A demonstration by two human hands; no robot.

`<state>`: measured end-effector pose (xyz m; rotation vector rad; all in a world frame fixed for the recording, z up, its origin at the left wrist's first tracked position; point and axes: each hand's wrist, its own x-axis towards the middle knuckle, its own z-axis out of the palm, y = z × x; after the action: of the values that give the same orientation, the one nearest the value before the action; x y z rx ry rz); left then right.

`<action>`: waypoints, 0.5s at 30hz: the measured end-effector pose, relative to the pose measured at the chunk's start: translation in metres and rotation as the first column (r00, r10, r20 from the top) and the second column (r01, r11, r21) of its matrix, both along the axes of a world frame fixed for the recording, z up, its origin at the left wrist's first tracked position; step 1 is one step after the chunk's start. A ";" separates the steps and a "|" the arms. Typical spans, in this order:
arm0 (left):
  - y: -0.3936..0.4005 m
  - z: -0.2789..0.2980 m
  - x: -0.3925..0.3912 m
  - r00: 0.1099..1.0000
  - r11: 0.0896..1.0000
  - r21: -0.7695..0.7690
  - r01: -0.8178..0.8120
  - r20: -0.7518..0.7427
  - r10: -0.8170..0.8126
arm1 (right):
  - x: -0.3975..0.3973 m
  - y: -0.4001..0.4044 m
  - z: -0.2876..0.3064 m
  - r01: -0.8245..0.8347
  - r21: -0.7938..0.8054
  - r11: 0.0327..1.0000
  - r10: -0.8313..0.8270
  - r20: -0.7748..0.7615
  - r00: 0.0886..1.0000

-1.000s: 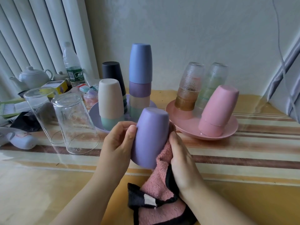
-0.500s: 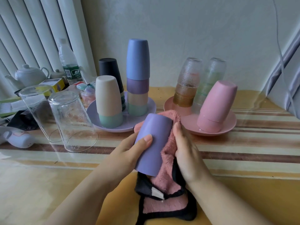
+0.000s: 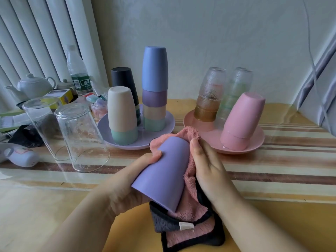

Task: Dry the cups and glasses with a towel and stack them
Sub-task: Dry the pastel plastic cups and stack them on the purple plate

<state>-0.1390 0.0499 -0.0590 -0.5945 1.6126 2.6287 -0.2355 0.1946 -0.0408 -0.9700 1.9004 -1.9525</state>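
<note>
My left hand point(image 3: 127, 180) grips a purple cup point(image 3: 163, 171), tilted with its base pointing away and its rim toward me. A pink towel with black trim point(image 3: 189, 224) wraps round the cup's far side and right side and hangs below it. My right hand point(image 3: 205, 166) holds the towel pressed against the cup's right side. On the purple plate point(image 3: 163, 131) stand inverted stacks: blue on top point(image 3: 154, 70), cream over green point(image 3: 121, 110), and a black cup point(image 3: 123, 77) behind. The pink plate point(image 3: 254, 142) carries leaning pink cups point(image 3: 241, 119) and textured glasses point(image 3: 211, 93).
Two clear glasses point(image 3: 80, 137) stand upside down at the left on the striped table point(image 3: 272, 164). Behind them are a white teapot point(image 3: 34, 86), a water bottle point(image 3: 78, 73), a yellow box and small clutter. A white bottle point(image 3: 20, 157) lies at the left edge. The wall is close behind.
The cup has tilted further, its base swinging away from me. The towel has come up over the cup's far end, and my right hand has slid along the cup's side with it.
</note>
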 end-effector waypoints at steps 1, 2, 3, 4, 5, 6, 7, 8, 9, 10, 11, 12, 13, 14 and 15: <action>0.000 0.002 0.000 1.000 0.998 -0.069 0.011 -0.011 -0.012 | 0.002 -0.002 -0.001 0.037 -0.006 0.999 -0.037 -0.040 0.999; 0.001 0.004 0.000 1.000 0.994 -0.109 0.012 -0.023 -0.014 | 0.003 -0.003 0.000 0.064 -0.019 0.998 -0.065 -0.067 0.996; 0.004 0.008 0.000 0.998 0.988 -0.151 0.014 -0.050 -0.022 | 0.002 -0.003 -0.003 0.060 -0.041 0.997 -0.062 -0.073 0.995; 0.006 0.011 0.001 0.997 0.985 -0.172 0.006 -0.073 -0.019 | 0.003 -0.004 -0.003 0.068 -0.051 0.996 -0.071 -0.065 0.995; 0.009 0.013 0.001 0.994 0.979 -0.202 -0.019 -0.106 -0.003 | 0.005 -0.004 0.000 0.051 -0.054 0.997 -0.053 -0.050 0.997; 0.009 0.011 0.000 0.990 0.969 -0.243 -0.055 -0.142 0.020 | 0.008 -0.004 0.003 0.037 -0.066 0.997 -0.038 -0.014 0.999; 0.010 0.010 0.000 0.986 0.951 -0.297 -0.088 -0.162 0.040 | 0.010 -0.005 0.004 0.019 -0.073 0.997 -0.016 0.037 0.999; 0.011 0.009 -0.002 0.977 0.937 -0.322 -0.136 -0.201 0.073 | 0.010 -0.005 0.002 -0.003 -0.075 0.997 0.009 0.078 0.997; 0.012 0.009 -0.003 0.966 0.925 -0.333 -0.181 -0.235 0.105 | 0.011 -0.007 0.000 0.006 -0.057 0.998 -0.001 0.090 0.996; 0.012 0.007 -0.004 0.953 0.919 -0.328 -0.220 -0.272 0.131 | 0.012 -0.008 -0.002 -0.006 -0.038 0.999 0.009 0.101 0.995; 0.012 0.007 -0.005 0.937 0.912 -0.316 -0.260 -0.309 0.160 | 0.012 -0.009 -0.005 -0.024 -0.043 0.999 0.030 0.130 0.991; 0.013 0.007 -0.005 0.923 0.903 -0.307 -0.301 -0.331 0.195 | 0.012 -0.009 -0.006 -0.045 -0.024 0.999 0.048 0.147 0.988; 0.013 0.007 -0.005 0.909 0.891 -0.307 -0.335 -0.354 0.220 | 0.013 -0.010 -0.010 -0.073 -0.017 0.997 0.075 0.152 0.986; 0.011 0.006 -0.005 0.894 0.875 -0.313 -0.368 -0.378 0.241 | 0.013 -0.011 -0.010 -0.105 -0.009 0.994 0.105 0.144 0.984; 0.011 0.006 -0.005 0.885 0.858 -0.333 -0.392 -0.392 0.252 | 0.014 -0.012 -0.012 -0.141 -0.016 0.990 0.142 0.137 0.980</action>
<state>-0.1437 0.0604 -0.0531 -0.4776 2.3977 2.7553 -0.2215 0.1830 -0.0523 -0.9193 1.7029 -1.8930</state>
